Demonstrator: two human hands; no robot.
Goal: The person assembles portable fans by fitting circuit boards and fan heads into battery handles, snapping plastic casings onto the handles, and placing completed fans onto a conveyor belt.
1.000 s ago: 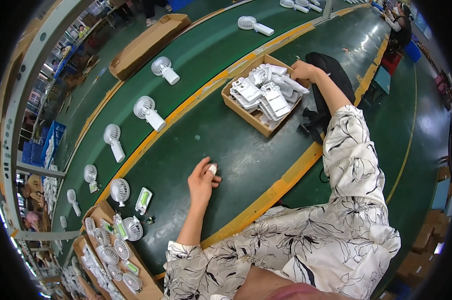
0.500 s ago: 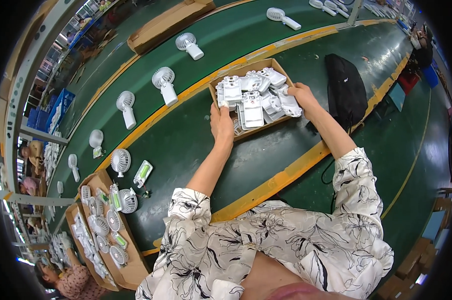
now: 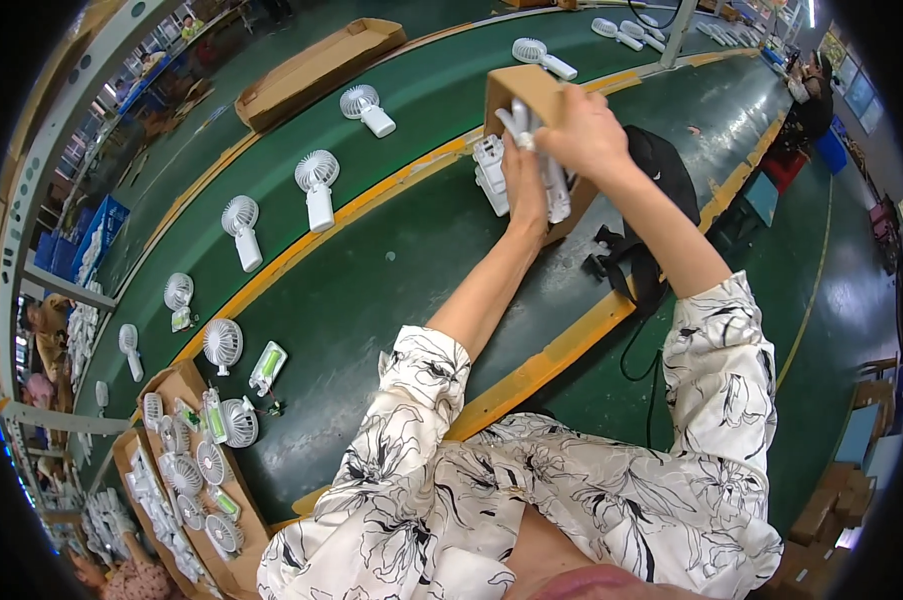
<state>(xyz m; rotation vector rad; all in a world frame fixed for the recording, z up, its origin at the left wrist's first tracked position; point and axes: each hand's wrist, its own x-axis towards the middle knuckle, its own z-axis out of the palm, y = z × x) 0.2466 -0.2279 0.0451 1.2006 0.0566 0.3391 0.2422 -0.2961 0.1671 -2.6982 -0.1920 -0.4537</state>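
A small cardboard box (image 3: pixel 527 88) of white plastic casings (image 3: pixel 491 172) is tipped up on its side over the green work surface. My right hand (image 3: pixel 585 132) is closed on the box's upper right edge. At the box's open side, my left hand (image 3: pixel 525 188) presses its fingers against the casings, some of which stick out past the rim. Part of the load is hidden behind my hands. Just right of the box lies a black bag (image 3: pixel 663 172) with straps.
White handheld fans (image 3: pixel 318 190) stand in a row along the green conveyor (image 3: pixel 281 150). A long cardboard tray (image 3: pixel 321 70) sits beyond. At lower left, another tray (image 3: pixel 246 540) holds fan heads, near a loose battery piece (image 3: pixel 267 367). Yellow-taped edges (image 3: pixel 541 362) border the bench.
The box has gone from flat to tipped up, shifting right. My right hand has moved over its upper edge, my left from the box's left side onto the casings.
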